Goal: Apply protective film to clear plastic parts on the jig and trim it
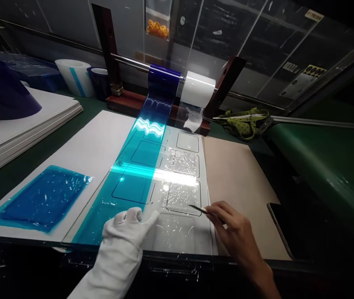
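Observation:
My left hand (126, 230), in a white glove, lies flat on a clear panel (183, 166) at its near edge, where blue film (133, 174) meets clear film. My right hand (233, 230), bare, pinches thin tweezers (199, 208) whose tip touches a rectangular cut-out piece (183, 196) in the panel. The blue film runs from a blue roll (163, 81) on a rod at the back; a white roll (198, 89) sits beside it.
A crumpled blue film sheet (41, 198) lies on a white board (92, 145) at left. Spare tape rolls (74, 77) and stacked white boards (15, 128) stand far left. A brown board (239, 178), a dark phone (281, 228) and a green bag (245, 120) lie right.

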A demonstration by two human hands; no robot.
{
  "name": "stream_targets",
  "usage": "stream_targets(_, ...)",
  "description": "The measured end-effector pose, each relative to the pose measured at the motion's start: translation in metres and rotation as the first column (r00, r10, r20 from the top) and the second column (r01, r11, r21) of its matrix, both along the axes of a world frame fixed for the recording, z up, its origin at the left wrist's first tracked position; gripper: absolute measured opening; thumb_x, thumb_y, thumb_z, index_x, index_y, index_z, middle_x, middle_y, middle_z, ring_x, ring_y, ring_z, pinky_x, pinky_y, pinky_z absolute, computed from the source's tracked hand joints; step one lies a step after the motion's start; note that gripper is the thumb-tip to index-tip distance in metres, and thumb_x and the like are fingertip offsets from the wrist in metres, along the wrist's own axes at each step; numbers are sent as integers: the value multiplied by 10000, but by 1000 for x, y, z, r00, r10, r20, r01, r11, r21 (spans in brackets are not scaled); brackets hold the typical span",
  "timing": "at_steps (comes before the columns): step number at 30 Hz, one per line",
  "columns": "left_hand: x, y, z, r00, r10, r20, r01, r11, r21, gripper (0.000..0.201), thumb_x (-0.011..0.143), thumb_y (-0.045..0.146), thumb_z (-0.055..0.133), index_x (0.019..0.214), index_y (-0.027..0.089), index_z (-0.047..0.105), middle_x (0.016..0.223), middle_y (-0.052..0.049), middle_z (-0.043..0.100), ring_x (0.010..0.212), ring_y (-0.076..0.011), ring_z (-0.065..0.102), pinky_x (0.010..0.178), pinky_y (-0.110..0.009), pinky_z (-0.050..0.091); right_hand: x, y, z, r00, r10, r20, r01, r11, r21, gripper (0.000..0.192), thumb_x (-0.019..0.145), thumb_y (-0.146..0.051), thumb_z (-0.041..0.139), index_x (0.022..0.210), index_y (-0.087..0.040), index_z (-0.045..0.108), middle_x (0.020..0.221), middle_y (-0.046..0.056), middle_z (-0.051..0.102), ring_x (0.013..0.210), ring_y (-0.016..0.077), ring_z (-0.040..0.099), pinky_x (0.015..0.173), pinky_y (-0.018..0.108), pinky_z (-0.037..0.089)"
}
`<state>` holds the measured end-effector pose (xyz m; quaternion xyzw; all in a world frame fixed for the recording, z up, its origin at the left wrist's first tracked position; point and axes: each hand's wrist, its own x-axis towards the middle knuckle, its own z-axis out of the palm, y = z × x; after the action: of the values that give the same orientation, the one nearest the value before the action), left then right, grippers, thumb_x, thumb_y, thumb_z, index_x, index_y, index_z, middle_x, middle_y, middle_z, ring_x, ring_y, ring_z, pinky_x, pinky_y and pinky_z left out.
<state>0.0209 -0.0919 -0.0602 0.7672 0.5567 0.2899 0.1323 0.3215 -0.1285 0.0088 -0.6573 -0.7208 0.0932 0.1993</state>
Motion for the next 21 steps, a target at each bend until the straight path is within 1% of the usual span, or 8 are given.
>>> stream_targets(2, 8, -1, 7, 995, -4, -100, 2, 1000, -10, 269, 889, 175, 456, 975, 271, 691, 716, -33, 529, 668, -194, 548, 651, -362, 494, -24, 14, 1, 991, 90, 98, -92, 996, 12, 208, 961, -173, 495, 1017, -246, 682, 909, 22, 701, 750, 143, 634, 606, 233, 402)
stream_targets(4, 16, -2, 15, 960, -32, -278, 38, 999, 15, 395, 856, 44, 417, 1049, 262, 684, 822, -71, 588, 788, -227, 590, 727, -407, 505, -42, 27, -1, 966, 168, 194, -174, 985, 11, 256, 939, -104, 506, 1035, -262, 684, 892, 7, 707, 747, 138, 617, 553, 237, 332)
stream_targets(6, 23, -3, 21, 865, -48, -499, 98, 992, 74, 530, 811, -39, 416, 1143, 301, 651, 947, -93, 615, 892, -247, 603, 762, -427, 505, -53, 38, -4, 940, 236, 246, -243, 970, -2, 282, 920, -69, 519, 1033, -270, 682, 904, -7, 710, 753, 132, 604, 531, 249, 282)
stream_targets(8, 27, -2, 25, 759, -41, -649, 153, 981, 117, 610, 786, -56, 458, 1191, 372, 615, 983, -81, 623, 869, -235, 610, 706, -382, 505, -61, 47, -6, 923, 284, 259, -288, 957, -22, 263, 915, -74, 538, 1018, -269, 681, 931, -16, 710, 774, 130, 596, 535, 255, 272)
stream_targets(10, 30, -1, 26, 745, -42, -666, 156, 981, 114, 622, 778, -38, 499, 1196, 412, 603, 960, -63, 630, 806, -209, 607, 657, -334, 491, -66, 53, -7, 911, 317, 264, -318, 947, -43, 240, 923, -90, 541, 1018, -262, 679, 948, -16, 708, 793, 132, 589, 548, 255, 280)
stream_targets(16, 26, 0, 23, 789, -72, -611, 145, 987, 71, 689, 746, 0, 558, 1268, 449, 545, 1012, -58, 643, 898, -214, 610, 720, -333, 497, -62, 57, -7, 896, 350, 274, -338, 937, -88, 220, 930, -90, 529, 974, -247, 678, 915, -22, 702, 781, 126, 579, 548, 252, 281)
stream_targets(19, 23, -5, 23, 811, -49, -583, 168, 974, 151, 645, 743, 13, 581, 1247, 415, 580, 1025, -72, 635, 914, -217, 597, 740, -333, 487, -49, 51, -5, 904, 325, 276, -314, 946, -85, 214, 927, -87, 527, 933, -239, 677, 889, -22, 700, 758, 126, 579, 543, 256, 277)
stream_targets(21, 23, -14, 23, 846, -29, -533, 142, 975, 173, 545, 768, 156, 644, 1269, 359, 579, 1073, -101, 596, 950, -247, 568, 765, -364, 476, -37, 45, -4, 911, 305, 278, -295, 952, -78, 213, 935, -99, 513, 910, -234, 676, 871, -16, 696, 728, 122, 576, 532, 259, 269)
